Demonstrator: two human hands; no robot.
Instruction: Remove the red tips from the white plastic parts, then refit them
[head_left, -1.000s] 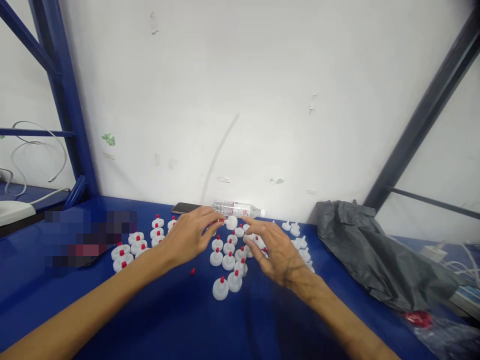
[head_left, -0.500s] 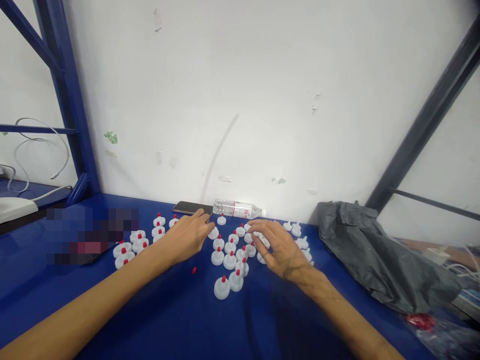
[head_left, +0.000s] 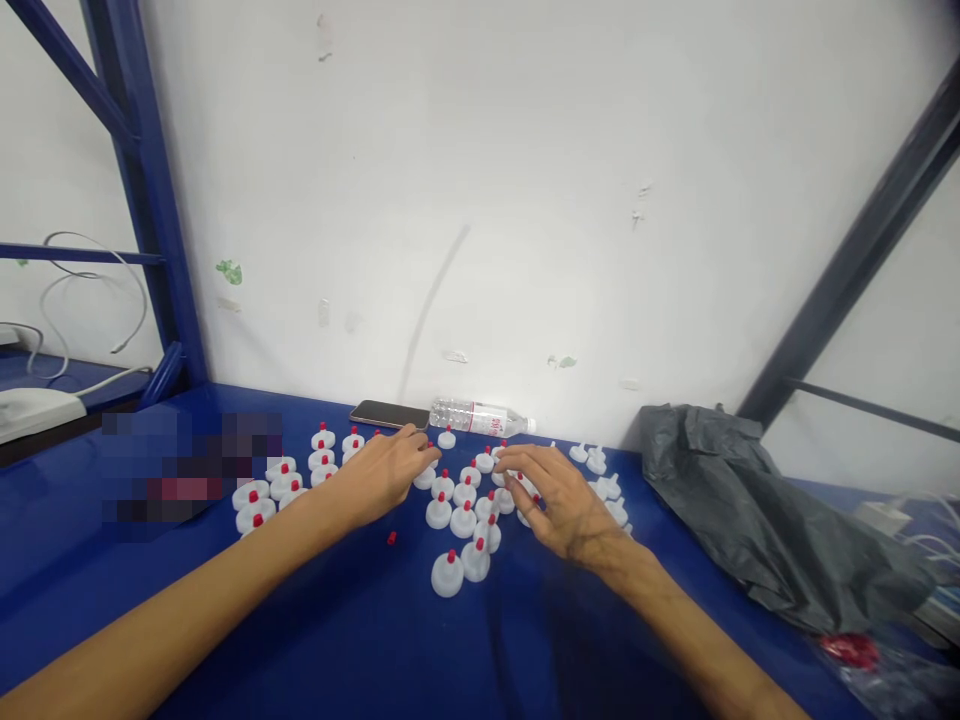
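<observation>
Bright wall [head_left: 480, 150], shadows on blue table [head_left: 405, 640]; pixelated patch [head_left: 196, 465] at left

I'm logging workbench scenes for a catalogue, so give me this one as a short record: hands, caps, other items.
Left hand: fingertips by middle caps; hold unclear
Right hand: fingers curled over caps; hold unclear
Red-tipped caps: groups at left and middle
Bare caps: right of right hand
Loose red tip: on blue table
Bottle: on its side, near wall
Phone: left of bottle
Grey bag: far right
</observation>
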